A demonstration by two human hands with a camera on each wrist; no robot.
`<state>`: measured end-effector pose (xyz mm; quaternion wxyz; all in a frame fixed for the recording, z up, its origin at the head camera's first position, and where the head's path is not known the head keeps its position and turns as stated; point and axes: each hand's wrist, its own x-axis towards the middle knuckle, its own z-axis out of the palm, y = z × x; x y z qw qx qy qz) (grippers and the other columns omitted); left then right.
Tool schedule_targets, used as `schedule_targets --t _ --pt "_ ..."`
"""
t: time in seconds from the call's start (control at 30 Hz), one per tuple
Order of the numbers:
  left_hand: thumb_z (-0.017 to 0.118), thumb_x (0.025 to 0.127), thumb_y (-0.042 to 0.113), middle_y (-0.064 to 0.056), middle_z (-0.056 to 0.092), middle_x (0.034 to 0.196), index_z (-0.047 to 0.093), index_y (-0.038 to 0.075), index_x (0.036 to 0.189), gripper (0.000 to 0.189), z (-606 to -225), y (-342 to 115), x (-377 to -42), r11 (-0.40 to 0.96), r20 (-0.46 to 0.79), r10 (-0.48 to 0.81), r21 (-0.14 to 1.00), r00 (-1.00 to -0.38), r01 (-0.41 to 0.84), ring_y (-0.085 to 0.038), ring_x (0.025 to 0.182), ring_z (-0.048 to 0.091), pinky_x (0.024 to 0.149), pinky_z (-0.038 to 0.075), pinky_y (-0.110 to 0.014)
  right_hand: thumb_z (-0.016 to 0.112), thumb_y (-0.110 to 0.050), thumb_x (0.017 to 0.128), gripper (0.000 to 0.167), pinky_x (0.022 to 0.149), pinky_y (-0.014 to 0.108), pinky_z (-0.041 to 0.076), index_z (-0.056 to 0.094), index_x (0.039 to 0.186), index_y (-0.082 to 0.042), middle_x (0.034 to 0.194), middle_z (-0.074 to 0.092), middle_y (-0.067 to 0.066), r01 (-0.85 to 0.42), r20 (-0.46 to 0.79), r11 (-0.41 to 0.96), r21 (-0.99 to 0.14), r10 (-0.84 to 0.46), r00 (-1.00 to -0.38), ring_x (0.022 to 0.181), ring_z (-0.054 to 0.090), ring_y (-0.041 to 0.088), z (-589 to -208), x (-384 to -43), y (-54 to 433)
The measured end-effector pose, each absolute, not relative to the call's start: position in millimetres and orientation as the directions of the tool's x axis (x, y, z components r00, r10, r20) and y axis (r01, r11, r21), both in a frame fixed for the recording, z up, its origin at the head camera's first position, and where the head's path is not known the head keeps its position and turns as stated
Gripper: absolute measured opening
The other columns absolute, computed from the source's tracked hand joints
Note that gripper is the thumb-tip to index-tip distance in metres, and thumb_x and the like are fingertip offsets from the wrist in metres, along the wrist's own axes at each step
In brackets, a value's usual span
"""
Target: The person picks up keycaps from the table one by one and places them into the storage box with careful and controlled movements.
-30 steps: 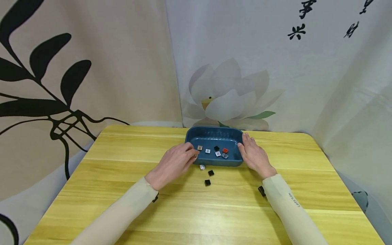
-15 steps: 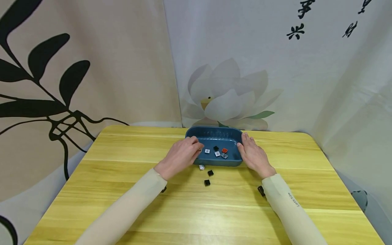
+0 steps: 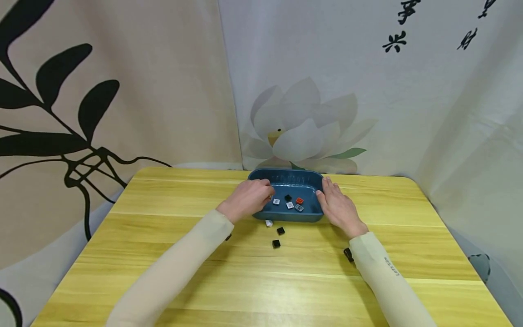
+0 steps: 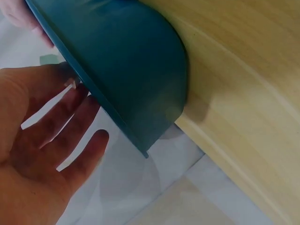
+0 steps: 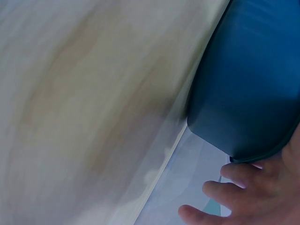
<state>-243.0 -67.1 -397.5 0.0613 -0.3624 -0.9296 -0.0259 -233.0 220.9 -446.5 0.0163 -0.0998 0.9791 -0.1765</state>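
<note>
A dark blue rectangular tray (image 3: 292,217) stands near the table's far edge. Over its left end is my left hand (image 3: 248,196), thumb and index finger pinching a small pale block (image 4: 73,84), mostly hidden by the fingers. Against the tray's right side rests my right hand (image 3: 339,209), its fingers fairly straight along the wall. Inside the tray lie small square pieces: a white block (image 3: 276,201), another white block (image 3: 290,205), a black block (image 3: 288,198), a red block (image 3: 299,200) and a grey block (image 3: 299,208).
In front of the tray, a small white piece (image 3: 268,223) and two black blocks, one nearer the tray (image 3: 280,230) and one closer to me (image 3: 276,244), lie on the wooden table (image 3: 261,281). A printed curtain (image 3: 171,91) hangs behind the table.
My left hand has moved right and slightly away from me, from the tray's near left corner to further over its inside. The right hand and the tray have stayed put.
</note>
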Motion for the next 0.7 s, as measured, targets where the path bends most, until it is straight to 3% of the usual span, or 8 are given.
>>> schedule_targets --t 0.23,0.7 --pt "0.071 0.099 0.011 0.001 0.075 0.097 0.082 0.014 0.104 0.012 -397 -62 -252 0.739 0.013 0.674 0.021 -0.739 0.674 -0.013 0.082 0.065 0.076 0.056 -0.027 0.027 -0.037 0.114 0.065 0.120 0.061 0.024 0.015 0.162 0.006 0.169 0.013 0.024 -0.195 0.009 0.915 -0.353 -0.205 -0.979 0.153 0.018 0.047 -446 -233 221" --pt "0.069 0.102 0.018 0.003 0.075 0.116 0.081 0.017 0.115 0.018 -401 -55 -264 0.793 -0.199 0.607 0.085 -0.770 0.603 -0.013 0.093 0.067 0.090 0.057 -0.032 0.027 -0.038 0.114 0.066 0.120 0.062 0.024 0.015 0.163 0.005 0.170 0.013 0.024 -0.180 -0.003 0.920 -0.347 -0.193 -0.981 0.153 0.018 0.047 -446 -233 221"
